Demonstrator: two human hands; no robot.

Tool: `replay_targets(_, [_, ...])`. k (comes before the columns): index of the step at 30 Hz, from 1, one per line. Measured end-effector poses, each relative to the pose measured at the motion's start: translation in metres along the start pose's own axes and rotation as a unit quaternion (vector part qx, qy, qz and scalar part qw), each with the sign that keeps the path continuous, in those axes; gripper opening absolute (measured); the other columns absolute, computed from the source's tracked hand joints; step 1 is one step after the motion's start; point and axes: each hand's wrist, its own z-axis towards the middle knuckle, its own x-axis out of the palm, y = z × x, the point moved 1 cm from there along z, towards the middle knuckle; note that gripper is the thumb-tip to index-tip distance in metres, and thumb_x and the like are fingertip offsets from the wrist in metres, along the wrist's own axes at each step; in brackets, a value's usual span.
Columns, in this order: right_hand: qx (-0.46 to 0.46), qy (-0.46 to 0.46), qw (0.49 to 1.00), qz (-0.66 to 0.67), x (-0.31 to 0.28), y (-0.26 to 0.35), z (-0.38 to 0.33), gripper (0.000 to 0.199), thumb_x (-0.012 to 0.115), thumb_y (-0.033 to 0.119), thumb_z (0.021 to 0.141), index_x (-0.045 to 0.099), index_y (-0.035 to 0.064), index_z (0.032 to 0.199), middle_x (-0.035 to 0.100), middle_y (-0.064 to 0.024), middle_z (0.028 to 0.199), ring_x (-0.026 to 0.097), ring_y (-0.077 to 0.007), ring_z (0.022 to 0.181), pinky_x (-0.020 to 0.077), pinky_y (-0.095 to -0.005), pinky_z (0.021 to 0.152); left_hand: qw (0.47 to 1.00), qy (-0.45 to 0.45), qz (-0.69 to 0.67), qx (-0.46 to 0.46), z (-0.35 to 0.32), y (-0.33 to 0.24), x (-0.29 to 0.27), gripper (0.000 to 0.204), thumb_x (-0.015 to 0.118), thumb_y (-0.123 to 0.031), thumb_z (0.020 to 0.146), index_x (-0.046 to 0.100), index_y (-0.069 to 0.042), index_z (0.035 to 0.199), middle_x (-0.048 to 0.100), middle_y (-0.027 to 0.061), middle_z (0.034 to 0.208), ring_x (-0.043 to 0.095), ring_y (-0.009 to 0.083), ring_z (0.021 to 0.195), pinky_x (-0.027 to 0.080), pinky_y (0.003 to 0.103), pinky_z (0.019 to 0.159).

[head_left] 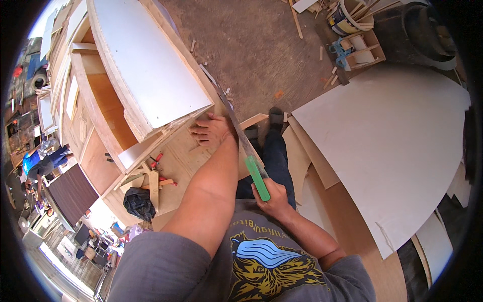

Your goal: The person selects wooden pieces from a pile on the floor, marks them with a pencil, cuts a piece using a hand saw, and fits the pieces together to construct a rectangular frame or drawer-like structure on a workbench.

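My right hand (pixel 274 199) is closed around the green handle of a hand saw (pixel 257 178). The saw's long thin blade runs away from me along the right edge of a plywood board (pixel 186 143). On that board, just left of the blade, my left hand (pixel 210 131) lies with its fingers spread, holding nothing. Beyond my left fingers stands a wooden cabinet frame with a white panel (pixel 153 60). Whether the saw teeth are in the wood cannot be made out.
Pliers with red handles (pixel 157 160), wood offcuts (pixel 154 190) and a black plastic bag (pixel 140 203) lie on the board's left. Large white sheets (pixel 387 136) lean at right. A bucket of sticks (pixel 347 17) and a wooden toolbox (pixel 370 53) sit far right. People work far left.
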Motion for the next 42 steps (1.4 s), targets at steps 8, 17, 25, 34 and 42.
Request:
replay_targets(8, [-0.016, 0.010, 1.000, 0.010, -0.002, -0.002, -0.001, 0.018, 0.077, 0.006, 0.083, 0.060, 0.0013, 0.086, 0.060, -0.0140, 0.074, 0.066, -0.0327, 0.064, 0.0534, -0.0399, 0.056, 0.999, 0.044, -0.003, -0.004, 0.001, -0.001, -0.007, 0.068, 0.035, -0.057, 0.102, 0.039, -0.002, 0.141, 0.031, 0.0290, 0.158, 0.032, 0.0458, 0.144, 0.032, 0.058, 0.108])
replay_targets(17, [-0.034, 0.005, 0.999, 0.008, 0.002, -0.010, -0.009, 0.018, 0.077, 0.004, 0.081, 0.060, 0.0011, 0.085, 0.060, -0.0139, 0.074, 0.065, -0.0314, 0.062, 0.0529, -0.0395, 0.054, 0.999, 0.029, -0.011, -0.007, 0.002, -0.001, -0.007, 0.068, 0.033, -0.059, 0.102, 0.041, -0.003, 0.141, 0.031, 0.0283, 0.158, 0.031, 0.0441, 0.145, 0.033, 0.057, 0.108])
replay_targets(25, [0.014, 0.000, 1.000, 0.021, 0.005, -0.003, -0.006, 0.019, 0.077, 0.003, 0.081, 0.058, 0.0014, 0.084, 0.059, -0.0143, 0.072, 0.065, -0.0315, 0.062, 0.0523, -0.0393, 0.054, 0.999, 0.044, -0.007, -0.011, 0.000, -0.003, -0.012, 0.068, 0.033, -0.058, 0.102, 0.040, -0.004, 0.144, 0.033, 0.0278, 0.157, 0.031, 0.0441, 0.145, 0.033, 0.058, 0.108])
replay_targets(34, [0.026, -0.007, 0.999, 0.030, -0.003, 0.004, -0.007, 0.015, 0.076, 0.001, 0.082, 0.060, 0.0014, 0.084, 0.058, -0.0138, 0.068, 0.063, -0.0323, 0.057, 0.0491, -0.0374, 0.052, 1.000, -0.008, 0.004, 0.002, 0.001, -0.001, -0.001, 0.065, 0.036, -0.056, 0.101, 0.045, -0.003, 0.138, 0.038, 0.0278, 0.153, 0.036, 0.0432, 0.141, 0.035, 0.058, 0.105])
replay_targets(42, [0.061, -0.020, 0.997, 0.051, -0.002, 0.009, 0.010, 0.018, 0.074, 0.002, 0.084, 0.057, 0.0018, 0.083, 0.056, -0.0153, 0.066, 0.064, -0.0343, 0.058, 0.0486, -0.0375, 0.052, 1.000, -0.026, -0.002, -0.001, 0.001, 0.001, 0.007, 0.064, 0.036, -0.057, 0.101, 0.047, -0.003, 0.135, 0.036, 0.0285, 0.153, 0.037, 0.0439, 0.141, 0.035, 0.059, 0.105])
